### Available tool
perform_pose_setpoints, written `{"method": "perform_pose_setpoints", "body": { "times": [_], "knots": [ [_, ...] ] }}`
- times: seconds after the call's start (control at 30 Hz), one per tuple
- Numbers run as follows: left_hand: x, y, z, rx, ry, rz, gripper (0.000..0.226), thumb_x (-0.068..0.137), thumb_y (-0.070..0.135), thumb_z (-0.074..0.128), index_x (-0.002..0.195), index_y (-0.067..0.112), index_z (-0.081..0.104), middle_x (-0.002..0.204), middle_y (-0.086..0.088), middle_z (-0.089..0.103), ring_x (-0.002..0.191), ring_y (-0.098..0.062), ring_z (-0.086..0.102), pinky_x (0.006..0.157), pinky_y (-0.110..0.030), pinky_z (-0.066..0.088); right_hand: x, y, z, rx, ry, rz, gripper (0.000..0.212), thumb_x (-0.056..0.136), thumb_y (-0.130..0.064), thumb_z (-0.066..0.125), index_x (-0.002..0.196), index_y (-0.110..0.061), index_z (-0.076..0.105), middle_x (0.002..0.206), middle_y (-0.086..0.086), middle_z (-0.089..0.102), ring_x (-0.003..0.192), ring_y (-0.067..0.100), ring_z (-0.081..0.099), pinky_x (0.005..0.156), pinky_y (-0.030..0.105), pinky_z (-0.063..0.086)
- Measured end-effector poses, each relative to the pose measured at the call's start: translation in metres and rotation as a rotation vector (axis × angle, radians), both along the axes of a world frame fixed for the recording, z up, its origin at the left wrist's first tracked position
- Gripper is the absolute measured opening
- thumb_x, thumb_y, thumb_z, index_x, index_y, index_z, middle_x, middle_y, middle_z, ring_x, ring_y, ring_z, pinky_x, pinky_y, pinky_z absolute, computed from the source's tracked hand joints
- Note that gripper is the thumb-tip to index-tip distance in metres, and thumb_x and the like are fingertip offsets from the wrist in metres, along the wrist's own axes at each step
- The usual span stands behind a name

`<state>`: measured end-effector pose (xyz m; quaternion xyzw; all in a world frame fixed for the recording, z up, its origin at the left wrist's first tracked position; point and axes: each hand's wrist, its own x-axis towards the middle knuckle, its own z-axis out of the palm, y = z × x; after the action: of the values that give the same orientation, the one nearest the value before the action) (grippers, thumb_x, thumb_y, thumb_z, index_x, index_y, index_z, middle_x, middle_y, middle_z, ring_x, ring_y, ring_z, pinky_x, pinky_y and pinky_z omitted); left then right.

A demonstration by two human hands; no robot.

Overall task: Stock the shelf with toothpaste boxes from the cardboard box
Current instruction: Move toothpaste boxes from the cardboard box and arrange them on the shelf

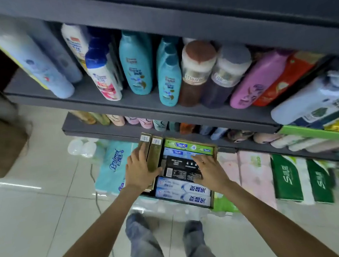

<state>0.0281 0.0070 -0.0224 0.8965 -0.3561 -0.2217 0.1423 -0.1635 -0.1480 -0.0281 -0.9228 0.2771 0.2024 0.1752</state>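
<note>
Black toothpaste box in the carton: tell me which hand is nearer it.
Right. The right hand rests on the black toothpaste box; the left hand lies beside it on the olive boxes.

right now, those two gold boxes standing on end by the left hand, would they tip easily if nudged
Probably yes: the gold boxes are tall and narrow and stand on a small end. The left hand seems to steady them. They look like stiff, light card, so should lift without bending.

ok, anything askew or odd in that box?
Two olive boxes stand on edge along the left side of the carton, poking above the flat-stacked ones, with the left hand on them. No damage or spills visible.
</note>
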Motion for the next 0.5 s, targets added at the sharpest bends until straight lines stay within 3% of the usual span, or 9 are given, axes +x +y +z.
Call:
{"method": "perform_pose_setpoints", "body": {
  "times": [0.17, 0.3, 0.5],
  "knots": [
    [-0.008, 0.011, -0.029, 0.043, -0.067, 0.02, 0.101, 0.066, 0.04, 0.079, 0.146, 0.012, 0.023, 0.144, -0.012, 0.031, 0.128, -0.032, 0.029, 0.101, -0.048, 0.039, 0.015, 0.014, -0.045, -0.067, 0.227, 0.06, 0.115, 0.071, -0.056, 0.071, 0.15, -0.015, 0.0, 0.147, 0.009, 0.02, 0.135, 0.03, 0.022, 0.111, 0.049, 0.024],
    [-0.001, 0.011, -0.028, 0.034, -0.099, 0.008, 0.097, 0.066, 0.04, 0.079, 0.143, 0.011, 0.028, 0.142, -0.009, 0.031, 0.127, -0.03, 0.03, 0.097, -0.045, 0.041, 0.029, 0.013, -0.048, -0.124, 0.218, 0.041, 0.109, 0.07, -0.049, 0.075, 0.148, -0.013, 0.009, 0.14, 0.014, 0.027, 0.128, 0.033, 0.031, 0.105, 0.049, 0.034],
    [0.001, 0.013, -0.027, 0.057, -0.076, -0.005, 0.096, 0.067, 0.043, 0.077, 0.143, 0.011, 0.029, 0.143, -0.009, 0.03, 0.129, -0.029, 0.029, 0.099, -0.044, 0.039, 0.023, 0.01, -0.022, -0.061, 0.093, -0.052, 0.104, 0.063, -0.049, 0.077, 0.144, -0.017, 0.02, 0.134, 0.008, 0.031, 0.125, 0.029, 0.031, 0.103, 0.047, 0.033]
  ]
}}
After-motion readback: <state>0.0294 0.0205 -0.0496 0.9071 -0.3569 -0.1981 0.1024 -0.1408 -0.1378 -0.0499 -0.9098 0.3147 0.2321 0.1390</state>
